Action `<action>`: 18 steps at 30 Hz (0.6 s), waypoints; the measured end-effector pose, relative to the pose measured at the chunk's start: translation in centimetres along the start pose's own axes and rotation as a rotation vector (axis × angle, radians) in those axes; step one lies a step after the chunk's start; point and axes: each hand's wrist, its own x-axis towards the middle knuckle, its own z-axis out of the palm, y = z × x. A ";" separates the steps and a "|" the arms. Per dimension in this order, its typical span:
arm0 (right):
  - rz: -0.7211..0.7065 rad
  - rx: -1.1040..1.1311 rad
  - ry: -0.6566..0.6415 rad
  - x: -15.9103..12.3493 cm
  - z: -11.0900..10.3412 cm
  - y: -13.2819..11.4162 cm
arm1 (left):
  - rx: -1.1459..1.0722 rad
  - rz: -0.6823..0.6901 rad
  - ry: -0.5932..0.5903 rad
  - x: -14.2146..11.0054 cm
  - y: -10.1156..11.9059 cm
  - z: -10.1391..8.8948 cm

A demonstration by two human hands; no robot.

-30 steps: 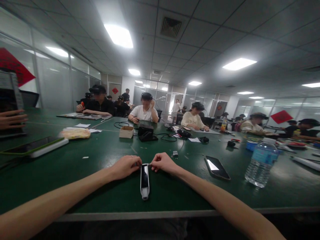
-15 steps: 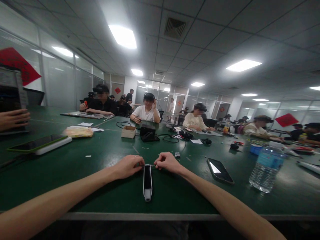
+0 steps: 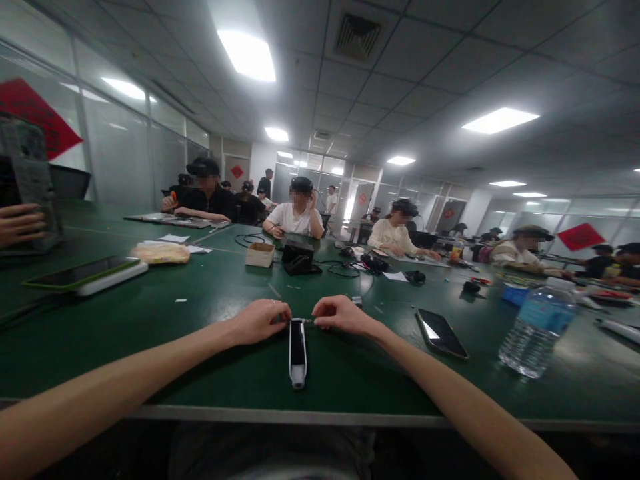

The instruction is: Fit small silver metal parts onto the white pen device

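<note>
A slim white pen-shaped device (image 3: 297,353) with a long black screen lies on the green table, its narrow tip toward me. My left hand (image 3: 261,321) is curled at the far left corner of the device; the fingertips press together there, and what they hold is hidden. To the right of the same end, my right hand (image 3: 343,315) rests with thumb and forefinger slightly apart. A tiny metallic-looking piece (image 3: 307,321) sits between the device's end and these fingertips, too small to name.
A phone (image 3: 443,332) and a water bottle (image 3: 539,327) stand to the right. On the left are a green-edged phone (image 3: 80,272) and a plastic-wrapped packet (image 3: 161,253). Ahead lie a small cardboard box (image 3: 259,255), a black stand (image 3: 299,256) and cables. Several people sit around.
My right thumb and forefinger have parted from a pinch, beside the tiny piece. My left hand stays at the device. At far left, another person's hand turns a dark panel-like object.
</note>
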 end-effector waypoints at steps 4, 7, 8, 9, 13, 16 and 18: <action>-0.036 -0.089 -0.006 -0.1 0.2 -0.3 | 0.002 -0.003 -0.001 -0.1 0.1 -0.1; -0.049 -0.104 0.018 -0.1 0.6 -0.1 | -0.015 0.003 -0.006 -0.1 0.1 -0.2; -0.052 -0.107 0.031 0.0 0.7 0.0 | -0.019 0.006 -0.005 -0.1 0.1 -0.1; -0.055 -0.111 0.041 0.0 0.9 0.0 | -0.021 0.009 -0.006 -0.1 0.1 -0.1; -0.081 -0.149 0.069 0.1 1.3 0.0 | -0.019 0.016 0.001 -0.1 -0.1 0.1; -0.094 -0.164 0.083 0.1 1.5 -0.2 | -0.008 0.010 0.002 0.0 -0.2 0.2; -0.088 -0.161 0.093 0.1 1.6 -0.3 | 0.005 0.010 -0.002 0.0 -0.2 0.3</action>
